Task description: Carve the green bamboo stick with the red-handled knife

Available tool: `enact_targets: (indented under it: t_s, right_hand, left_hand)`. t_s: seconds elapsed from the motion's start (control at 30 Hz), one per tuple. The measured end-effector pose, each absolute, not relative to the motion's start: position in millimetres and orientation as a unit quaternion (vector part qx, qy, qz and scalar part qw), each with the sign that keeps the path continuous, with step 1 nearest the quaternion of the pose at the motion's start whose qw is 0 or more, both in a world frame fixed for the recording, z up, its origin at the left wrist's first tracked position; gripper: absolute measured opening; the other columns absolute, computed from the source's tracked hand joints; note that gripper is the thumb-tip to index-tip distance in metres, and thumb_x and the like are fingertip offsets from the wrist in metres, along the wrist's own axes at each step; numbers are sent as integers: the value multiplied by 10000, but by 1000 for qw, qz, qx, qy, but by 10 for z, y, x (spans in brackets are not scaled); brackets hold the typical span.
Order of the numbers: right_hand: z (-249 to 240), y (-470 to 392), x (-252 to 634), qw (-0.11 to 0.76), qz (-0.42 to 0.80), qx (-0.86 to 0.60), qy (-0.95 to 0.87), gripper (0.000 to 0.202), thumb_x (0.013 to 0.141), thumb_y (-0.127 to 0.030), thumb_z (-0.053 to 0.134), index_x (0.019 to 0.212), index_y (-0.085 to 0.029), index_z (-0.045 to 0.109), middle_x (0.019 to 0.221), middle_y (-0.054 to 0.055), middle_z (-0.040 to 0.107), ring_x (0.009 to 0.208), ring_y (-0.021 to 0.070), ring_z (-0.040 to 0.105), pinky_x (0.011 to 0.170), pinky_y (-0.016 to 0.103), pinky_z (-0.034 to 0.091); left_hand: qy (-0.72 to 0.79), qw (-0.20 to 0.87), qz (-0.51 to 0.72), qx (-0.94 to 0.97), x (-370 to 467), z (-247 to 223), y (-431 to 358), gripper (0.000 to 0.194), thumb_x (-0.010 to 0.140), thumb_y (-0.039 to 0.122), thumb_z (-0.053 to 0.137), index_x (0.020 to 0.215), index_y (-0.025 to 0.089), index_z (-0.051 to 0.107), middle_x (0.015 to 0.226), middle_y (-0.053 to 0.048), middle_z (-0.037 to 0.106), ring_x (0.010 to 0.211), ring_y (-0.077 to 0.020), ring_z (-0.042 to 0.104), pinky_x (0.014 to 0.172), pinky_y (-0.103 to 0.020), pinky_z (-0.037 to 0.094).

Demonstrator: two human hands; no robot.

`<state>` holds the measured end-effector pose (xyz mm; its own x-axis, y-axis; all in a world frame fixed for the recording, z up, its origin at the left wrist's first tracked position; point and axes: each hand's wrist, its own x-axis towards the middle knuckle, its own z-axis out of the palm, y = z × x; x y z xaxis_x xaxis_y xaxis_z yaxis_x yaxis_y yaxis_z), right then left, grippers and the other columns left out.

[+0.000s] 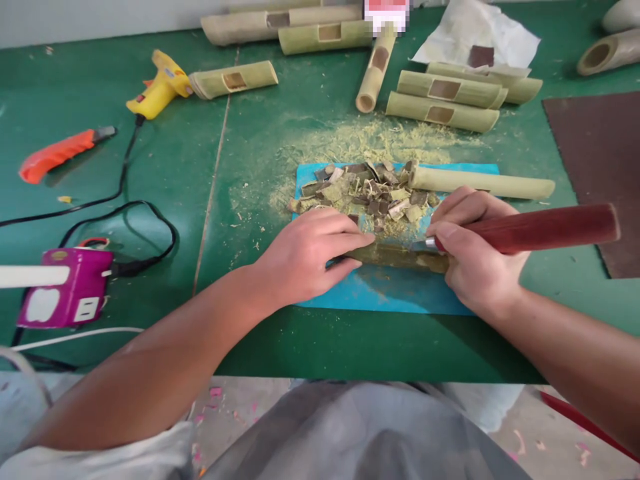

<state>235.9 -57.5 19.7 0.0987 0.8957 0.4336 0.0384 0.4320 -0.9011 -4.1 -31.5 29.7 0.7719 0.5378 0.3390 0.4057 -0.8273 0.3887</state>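
Observation:
My left hand (320,252) is closed around the left end of a bamboo tube (400,256), which lies on a blue mat (385,293). Gripped in my right hand (480,250) is a carving knife (550,228) with a thick red wooden handle and a metal collar. Its short blade points left and meets the upper side of the tube; the exact shape of the tip is hard to make out. The right fingers also rest by the tube's right end and hide it. Bamboo chips and sawdust (375,193) are heaped just beyond both hands.
A pale bamboo stick (485,183) lies behind my right hand. Several notched bamboo tubes (443,120) line the back. On the left are an orange utility knife (60,155), a yellow glue gun (163,87), and a purple power socket (65,287) with cords. A brown sheet (597,173) lies right.

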Motion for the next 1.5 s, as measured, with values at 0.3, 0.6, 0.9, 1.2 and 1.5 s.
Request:
enact_targets:
  t_s: [0.3,0.6,0.9,1.2,1.5]
  right_hand:
    - [330,-598,2383,520,396,-389,-649,61,857,-259,764,818,-252,718,789,3,685,746,170,641,692,347,536]
    - [370,-594,2391,465,390,-389,-693,88,805,-245,808,823,-275,728,836,5,736,826,197,695,781,375,576]
    - [405,-613,2374,453,369,-387,-713,102,838,-205,738,779,-269,685,791,0,703,772,187,660,717,374,539]
    - [243,-624,2371,566,310,-391,-657,213,807,-154,667,651,-258,565,625,-18,551,599,159,516,544,353,378]
    - [214,-624,2380,586,346,-393,-618,162,844,-250,703,694,-262,642,711,1,619,633,163,549,588,359,455]
  left_hand:
    - [259,147,218,929,-37,336,-352,226,935,190,685,1150,126,714,1034,-96,750,931,-233,694,834,-381,557]
    - [266,162,216,925,-33,333,-360,207,933,174,674,1133,132,708,1040,-93,748,944,-226,693,834,-368,547]
    - [266,161,212,926,-27,340,-353,207,945,185,654,1136,134,713,1036,-92,749,947,-230,698,838,-375,558]
    - [263,151,214,929,-39,335,-349,228,942,203,674,1155,133,714,1067,-101,762,985,-236,708,874,-388,565]
    - [264,165,210,927,-36,334,-345,231,941,193,672,1160,136,713,1070,-105,761,981,-237,701,868,-394,556]
